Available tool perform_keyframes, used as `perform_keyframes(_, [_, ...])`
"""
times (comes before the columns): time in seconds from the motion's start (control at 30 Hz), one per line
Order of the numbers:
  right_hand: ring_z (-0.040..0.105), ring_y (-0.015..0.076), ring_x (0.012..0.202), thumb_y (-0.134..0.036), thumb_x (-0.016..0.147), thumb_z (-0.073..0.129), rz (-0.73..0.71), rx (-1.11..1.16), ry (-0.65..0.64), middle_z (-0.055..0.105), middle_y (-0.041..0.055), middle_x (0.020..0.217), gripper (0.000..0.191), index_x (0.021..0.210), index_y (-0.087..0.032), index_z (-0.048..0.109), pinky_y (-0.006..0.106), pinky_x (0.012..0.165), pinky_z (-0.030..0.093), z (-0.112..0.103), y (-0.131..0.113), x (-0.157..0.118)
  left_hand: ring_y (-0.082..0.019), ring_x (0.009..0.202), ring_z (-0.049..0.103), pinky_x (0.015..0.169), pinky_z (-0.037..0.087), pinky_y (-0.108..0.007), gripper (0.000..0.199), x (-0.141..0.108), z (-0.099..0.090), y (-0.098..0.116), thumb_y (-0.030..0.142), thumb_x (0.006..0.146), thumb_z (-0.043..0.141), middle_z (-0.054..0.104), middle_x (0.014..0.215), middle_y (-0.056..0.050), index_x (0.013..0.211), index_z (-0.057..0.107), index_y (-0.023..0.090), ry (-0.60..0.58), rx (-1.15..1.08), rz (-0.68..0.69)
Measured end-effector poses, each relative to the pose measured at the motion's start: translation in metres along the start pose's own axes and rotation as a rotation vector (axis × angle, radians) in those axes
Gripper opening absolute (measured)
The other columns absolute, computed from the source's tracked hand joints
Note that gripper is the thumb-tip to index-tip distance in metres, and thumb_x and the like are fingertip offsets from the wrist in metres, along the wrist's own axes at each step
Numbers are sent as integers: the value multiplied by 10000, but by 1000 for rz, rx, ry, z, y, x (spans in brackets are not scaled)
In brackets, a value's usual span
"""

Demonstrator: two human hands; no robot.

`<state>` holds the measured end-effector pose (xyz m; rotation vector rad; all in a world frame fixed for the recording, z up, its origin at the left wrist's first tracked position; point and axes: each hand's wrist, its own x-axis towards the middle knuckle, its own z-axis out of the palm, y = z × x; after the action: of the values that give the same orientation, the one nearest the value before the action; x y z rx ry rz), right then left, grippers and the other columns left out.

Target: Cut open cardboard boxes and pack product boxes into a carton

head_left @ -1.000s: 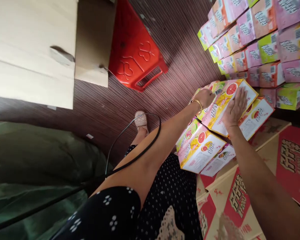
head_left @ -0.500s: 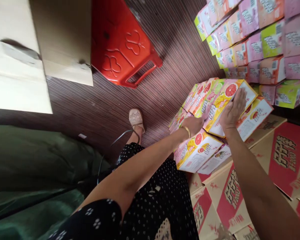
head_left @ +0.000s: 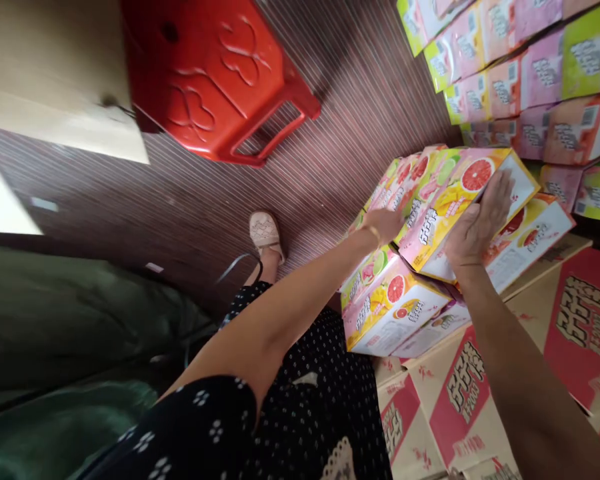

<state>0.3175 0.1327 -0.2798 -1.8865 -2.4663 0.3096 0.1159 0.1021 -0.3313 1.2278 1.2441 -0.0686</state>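
Note:
Colourful fruit-printed boxes (head_left: 395,290) stand in rows on top of brown and red cartons (head_left: 463,400). My right hand (head_left: 483,217) lies flat against the white end face of a yellow and pink box (head_left: 445,213), fingers stretched out. Farther along the same row, my left hand (head_left: 384,225) rests over the boxes; its fingertips reach down by their printed faces and are partly hidden and blurred, so its grip cannot be made out.
A red plastic stool (head_left: 215,87) stands on the striped floor (head_left: 310,180) at the upper left, beside open cardboard flaps (head_left: 55,73). More stacked boxes (head_left: 545,73) fill the upper right. Dark green sheeting (head_left: 70,320) lies at the left.
The view has shifted, bringing the stool leftward and lower-stack boxes more into sight. My left hand sits slightly farther up the row; my right hand stays flat on the same box.

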Motion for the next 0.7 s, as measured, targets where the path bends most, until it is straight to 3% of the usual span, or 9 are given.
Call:
perform_keyframes(0.07, [260, 354, 1654, -440, 1093, 183, -56, 29, 61, 358, 224, 1715, 706, 1706, -115, 311, 713, 1298, 241, 4, 2, -1, -335, 1128, 732, 954, 581, -436, 460, -30, 8, -22, 340, 1129, 367, 782, 1095, -161, 1160, 776, 130, -39, 40, -32])
perform_keyframes(0.13, [244, 349, 1660, -430, 1098, 200, -116, 38, 120, 376, 237, 1703, 703, 1703, -91, 314, 711, 1311, 212, 5, 2, -2, -299, 1036, 743, 921, 581, -407, 492, -35, -6, -38, 369, 1133, 359, 775, 1011, -144, 1075, 783, 126, 13, 49, -71])
perform_keyframes(0.2, [214, 352, 1670, -438, 1103, 199, -127, 34, 123, 362, 226, 1711, 703, 1715, -105, 291, 714, 1317, 201, 2, -1, -2, -266, 1034, 733, 939, 575, -389, 543, -9, -32, -40, 385, 1146, 286, 767, 1056, -134, 1153, 766, 132, 116, 35, -89])
perform_keyframes(0.3, [216, 383, 1664, -471, 1108, 155, -65, 24, 56, 304, 221, 1736, 716, 1729, -128, 254, 730, 1312, 204, -9, -13, 1, -271, 1206, 689, 1044, 549, -396, 533, 56, -59, -25, 362, 1150, 269, 740, 1259, -143, 1319, 722, 139, 205, 13, -53])
perform_keyframes(0.4, [194, 392, 1669, -473, 1111, 123, -32, 14, 27, 269, 230, 1750, 726, 1732, -114, 236, 722, 1327, 178, -16, -21, 4, -311, 1286, 663, 1060, 555, -435, 508, 84, -42, -16, 329, 1141, 300, 714, 1352, -175, 1373, 707, 134, 120, 59, -34])
perform_keyframes(0.5, [185, 379, 1674, -456, 1113, 164, -88, 7, 55, 292, 213, 1749, 711, 1740, -126, 227, 723, 1328, 188, -10, -15, 0, -325, 1210, 709, 998, 589, -457, 513, 49, -2, -35, 330, 1142, 283, 743, 1303, -183, 1409, 685, 156, -82, 141, -75])
perform_keyframes(0.57, [219, 369, 1667, -414, 1112, 207, -155, 0, 83, 313, 198, 1748, 689, 1750, -153, 210, 728, 1317, 217, -2, -8, -4, -310, 1186, 724, 980, 591, -416, 484, 19, 12, -57, 374, 1141, 334, 770, 1253, -169, 1341, 724, 167, -159, 164, -108])
perform_keyframes(0.63, [247, 355, 1662, -363, 1106, 246, -205, -11, 111, 328, 191, 1748, 678, 1755, -176, 198, 718, 1310, 248, 4, -5, -6, -306, 1186, 725, 976, 583, -394, 483, 7, 7, -75, 418, 1138, 363, 786, 1209, -154, 1236, 765, 170, -139, 151, -130])
perform_keyframes(0.7, [255, 333, 1664, -317, 1097, 270, -207, -21, 127, 328, 186, 1753, 676, 1757, -187, 202, 682, 1321, 259, 4, -5, -6, -319, 1217, 709, 1004, 571, -424, 545, 23, -13, -82, 427, 1148, 291, 772, 1243, -157, 1218, 760, 158, -52, 114, -140])
